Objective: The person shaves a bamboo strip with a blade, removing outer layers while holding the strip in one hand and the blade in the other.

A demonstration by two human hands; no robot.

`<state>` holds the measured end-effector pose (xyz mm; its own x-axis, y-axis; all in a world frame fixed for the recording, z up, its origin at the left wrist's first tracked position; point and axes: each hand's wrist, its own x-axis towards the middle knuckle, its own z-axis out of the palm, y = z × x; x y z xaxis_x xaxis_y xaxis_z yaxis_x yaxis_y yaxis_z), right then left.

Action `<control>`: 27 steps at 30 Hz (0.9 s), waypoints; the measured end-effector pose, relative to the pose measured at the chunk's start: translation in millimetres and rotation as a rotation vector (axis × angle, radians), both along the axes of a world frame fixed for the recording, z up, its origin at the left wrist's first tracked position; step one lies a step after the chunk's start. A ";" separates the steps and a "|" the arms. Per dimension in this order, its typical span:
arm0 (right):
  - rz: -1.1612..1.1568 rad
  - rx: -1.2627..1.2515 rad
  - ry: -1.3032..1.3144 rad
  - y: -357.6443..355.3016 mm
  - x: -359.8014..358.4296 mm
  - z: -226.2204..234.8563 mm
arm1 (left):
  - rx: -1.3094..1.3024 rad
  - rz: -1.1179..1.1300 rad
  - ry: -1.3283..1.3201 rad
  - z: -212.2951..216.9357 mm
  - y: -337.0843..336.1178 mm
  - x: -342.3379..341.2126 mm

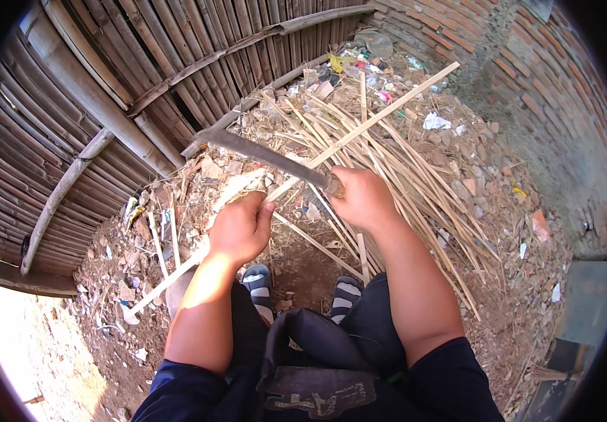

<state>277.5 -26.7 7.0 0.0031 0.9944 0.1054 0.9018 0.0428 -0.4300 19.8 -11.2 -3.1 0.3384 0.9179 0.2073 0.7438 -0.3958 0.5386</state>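
Bare dirt ground (303, 274), strewn with rubble and scraps, runs between a woven bamboo fence (106, 91) on your left and a rough brick wall (549, 91) on your right. Your left hand (239, 228) is wrapped around a long, pale, flat bamboo strip (381, 116) that slants across a heap of split bamboo slats (416, 176). Your right hand (364, 198) is clenched on the handle of a dull grey machete (265, 155), its blade lying against the strip. 2 striped sandals (257, 281) show below.
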 end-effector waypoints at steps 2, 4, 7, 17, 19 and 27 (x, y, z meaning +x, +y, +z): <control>0.084 0.045 -0.045 -2.6 -3.2 4.4 | 0.001 -0.006 0.035 -2.2 -1.7 -2.4; 0.008 -0.109 -0.006 4.0 14.1 3.3 | -0.033 -0.016 0.056 -5.8 -0.3 -4.5; -0.046 -0.129 0.102 6.4 36.8 -2.5 | 0.008 -0.042 0.128 -9.0 4.7 1.7; -0.057 -0.139 0.106 6.5 32.5 2.4 | 0.042 -0.011 0.048 -10.8 1.3 1.4; -0.153 -0.118 0.177 14.8 56.3 -9.8 | 0.006 0.013 0.039 -8.7 3.0 -2.6; -0.032 -0.090 0.043 6.2 18.7 -0.2 | 0.033 0.035 -0.004 -16.5 5.1 0.2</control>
